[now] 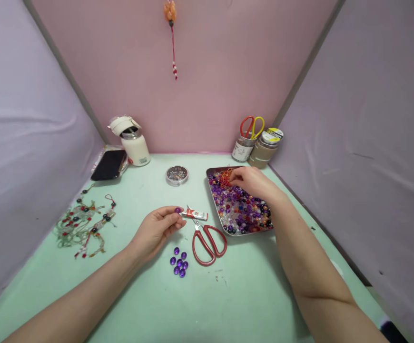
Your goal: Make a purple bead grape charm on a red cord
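My left hand (157, 231) rests on the green table and pinches a purple bead (177, 210) between thumb and fingertips. Just right of it lies a small red-and-white glue tube (194, 215). My right hand (251, 183) reaches into the metal tray (214, 205) of mixed purple, red and clear beads, its fingers closed at the tangle of red and orange cords (224, 177) in the tray's far corner. What those fingers hold is hidden. Several loose purple beads (179, 265) lie below my left hand, next to red-handled scissors (209, 242).
Finished beaded strings (83, 221) lie at the left. A black phone (109, 165), a white flask (133, 142) and a round thread spool (177, 175) sit at the back. Two jars (259, 145), one holding scissors, stand at the back right. A tasselled charm (172, 28) hangs on the pink wall.
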`<state>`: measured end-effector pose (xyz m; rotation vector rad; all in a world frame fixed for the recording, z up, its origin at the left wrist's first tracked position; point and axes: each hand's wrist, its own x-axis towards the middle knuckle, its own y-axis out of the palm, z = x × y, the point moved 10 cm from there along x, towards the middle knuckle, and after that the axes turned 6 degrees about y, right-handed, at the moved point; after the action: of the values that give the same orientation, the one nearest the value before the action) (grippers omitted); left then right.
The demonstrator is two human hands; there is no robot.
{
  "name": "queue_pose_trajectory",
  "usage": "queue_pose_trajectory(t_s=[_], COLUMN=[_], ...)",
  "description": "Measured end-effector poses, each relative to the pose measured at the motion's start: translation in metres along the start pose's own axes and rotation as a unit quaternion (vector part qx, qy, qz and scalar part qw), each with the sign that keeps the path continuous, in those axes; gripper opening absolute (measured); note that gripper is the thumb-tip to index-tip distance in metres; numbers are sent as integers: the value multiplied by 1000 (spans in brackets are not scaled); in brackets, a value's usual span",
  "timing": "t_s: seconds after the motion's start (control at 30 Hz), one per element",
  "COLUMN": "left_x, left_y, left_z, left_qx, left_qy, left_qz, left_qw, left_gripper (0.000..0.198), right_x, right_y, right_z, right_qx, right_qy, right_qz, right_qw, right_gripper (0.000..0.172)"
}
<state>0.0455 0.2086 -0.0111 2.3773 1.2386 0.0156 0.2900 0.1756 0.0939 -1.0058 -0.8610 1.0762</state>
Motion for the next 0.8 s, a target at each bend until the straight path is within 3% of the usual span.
queue_pose_trajectory(t_s=[0.17,0.33,0.43,0.6,0.7,0.8], left_x=[2,2,2,0,-2,-4], left_y=[-6,-7,-7,-6,-5,-4], left_z=[0,-1,-1,-3,-6,-10], left_qx=[7,7,5,-3,-8,-12], left_qy=[4,8,10,9,8,5], left_qz=[-20,-20,-22,-26,-35,-47], left_qw=[1000,1000,1000,1000,999,999], left_gripper=[24,26,26,26,26,26], right_x=[6,9,10,8,5,-3], right_y=[41,68,74,52,24,-5], right_z=[-1,0,-2,3,11,23], right_qx=[-49,-64,-75,-73,-45,51], right_qy=[-1,-2,2,-4,-10,-28], right_qz=[92,127,129,85,13,-73], right_qw=[995,990,989,994,999,996], right_gripper=[11,10,9,9,16,23])
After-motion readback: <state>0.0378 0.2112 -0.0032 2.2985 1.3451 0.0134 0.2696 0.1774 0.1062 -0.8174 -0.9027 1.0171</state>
